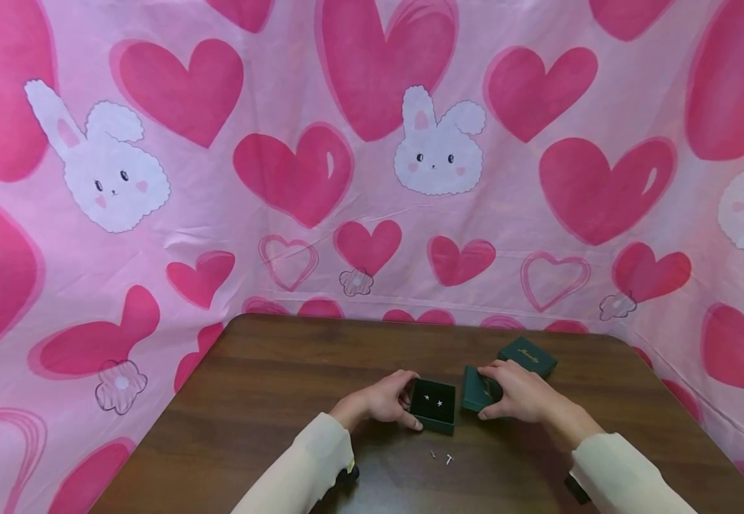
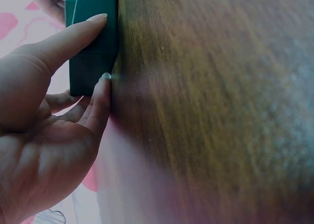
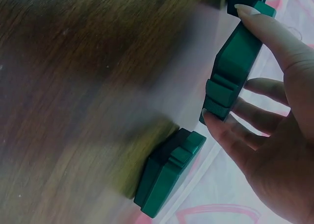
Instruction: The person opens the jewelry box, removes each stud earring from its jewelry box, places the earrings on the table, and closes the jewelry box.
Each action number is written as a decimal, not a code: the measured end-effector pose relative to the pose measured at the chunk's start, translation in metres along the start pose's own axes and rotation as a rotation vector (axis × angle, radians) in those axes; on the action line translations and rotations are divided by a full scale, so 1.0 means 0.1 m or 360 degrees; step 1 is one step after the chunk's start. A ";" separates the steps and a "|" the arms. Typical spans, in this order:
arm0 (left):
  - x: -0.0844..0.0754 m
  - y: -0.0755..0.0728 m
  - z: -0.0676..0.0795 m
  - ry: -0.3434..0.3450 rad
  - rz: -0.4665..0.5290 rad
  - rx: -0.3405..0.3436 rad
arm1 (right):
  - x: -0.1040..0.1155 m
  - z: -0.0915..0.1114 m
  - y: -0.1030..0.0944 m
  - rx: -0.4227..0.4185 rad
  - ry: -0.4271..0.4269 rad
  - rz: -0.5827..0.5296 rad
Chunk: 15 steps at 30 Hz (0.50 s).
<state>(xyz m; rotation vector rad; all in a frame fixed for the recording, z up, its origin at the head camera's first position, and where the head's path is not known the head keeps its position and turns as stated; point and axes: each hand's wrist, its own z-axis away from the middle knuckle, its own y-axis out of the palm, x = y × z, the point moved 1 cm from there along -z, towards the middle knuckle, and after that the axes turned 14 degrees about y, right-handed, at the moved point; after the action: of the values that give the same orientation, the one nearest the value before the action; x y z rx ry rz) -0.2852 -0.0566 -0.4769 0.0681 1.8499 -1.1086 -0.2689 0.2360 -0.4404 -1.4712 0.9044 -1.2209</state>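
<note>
A small dark green jewelry box base [image 1: 435,426] sits on the table with two star-shaped stud earrings [image 1: 439,404] on its black lining. My left hand [image 1: 381,400] grips it from the left; the left wrist view shows the thumb along one wall of the box [image 2: 91,69] and fingertips at its lower edge. Just to the right, my right hand [image 1: 523,392] holds the green box lid [image 1: 474,389], thumb and fingers at opposite edges. A ribbon bow shows on the lid [image 3: 238,52] in the right wrist view. The hand hides part of the lid's top.
A second closed green box [image 1: 529,355] with gold lettering lies behind the right hand. Two tiny metallic pieces, one of them a silvery piece [image 1: 449,459], lie in front of the box base. The brown wooden table [image 1: 269,400] ends at a pink heart-print cloth [image 1: 372,200].
</note>
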 end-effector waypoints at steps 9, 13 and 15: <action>0.00 -0.01 0.00 0.0009 0.0006 -0.0007 | -0.06 0.02 -0.02 0.0010 0.0039 0.0032; 0.01 0.00 0.01 -0.0017 0.0019 -0.0002 | -0.11 0.03 0.01 0.0020 0.0047 0.0048; 0.02 0.01 0.01 -0.0020 0.0021 -0.0001 | -0.14 0.04 0.02 0.0012 0.0048 0.0052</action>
<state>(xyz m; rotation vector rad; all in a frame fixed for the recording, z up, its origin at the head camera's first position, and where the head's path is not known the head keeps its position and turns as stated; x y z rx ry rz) -0.2855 -0.0574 -0.4788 0.0721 1.8362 -1.0969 -0.2683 0.2492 -0.4459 -1.4302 0.9397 -1.2238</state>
